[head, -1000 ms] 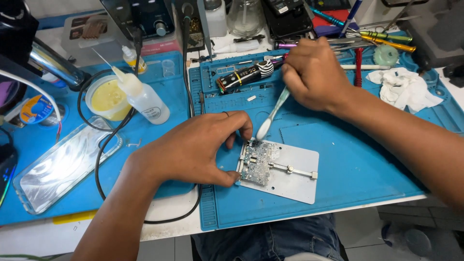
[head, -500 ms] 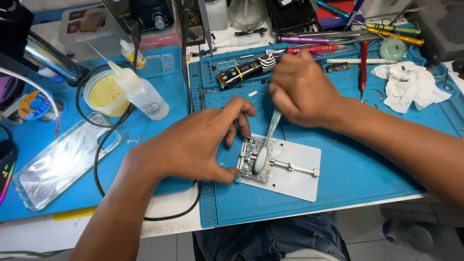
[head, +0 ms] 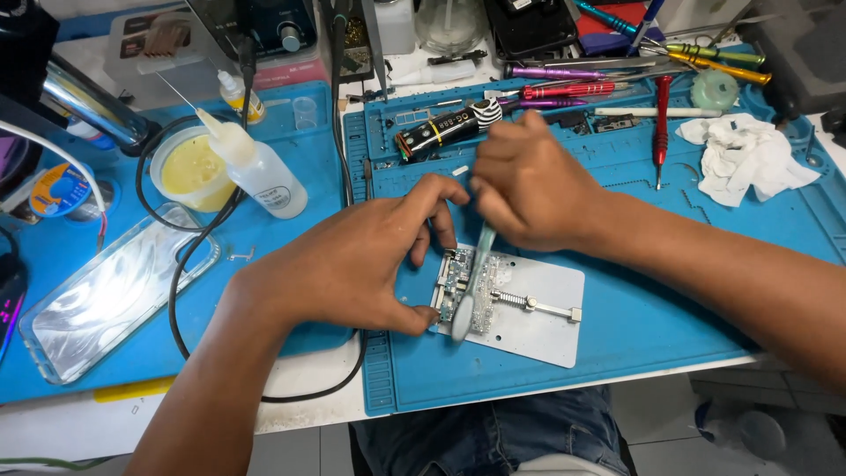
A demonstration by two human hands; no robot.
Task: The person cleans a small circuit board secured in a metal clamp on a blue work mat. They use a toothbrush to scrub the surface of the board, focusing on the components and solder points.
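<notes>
Pale green toothbrush [head: 472, 280] pinched in right hand [head: 529, 189], fingers closed round handle, head now down on circuit board [head: 458, 295]; half a second ago brush head sat higher on board, a second ago lifted clear at 12 o'clock. Board clamped in white holder plate [head: 538, 335] on blue mat [head: 652, 291]. Left hand [head: 352, 260] at 9 o'clock of board, flat, fingertips pressing board edge, gripping nothing; unchanged. Squeeze bottle [head: 260, 172] at 10 o'clock, well apart.

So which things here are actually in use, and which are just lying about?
In use:
left hand steadying the holder plate
circuit board
right hand holding the brush

Lying about:
squeeze bottle
clear phone case
white cloth
screwdrivers
</notes>
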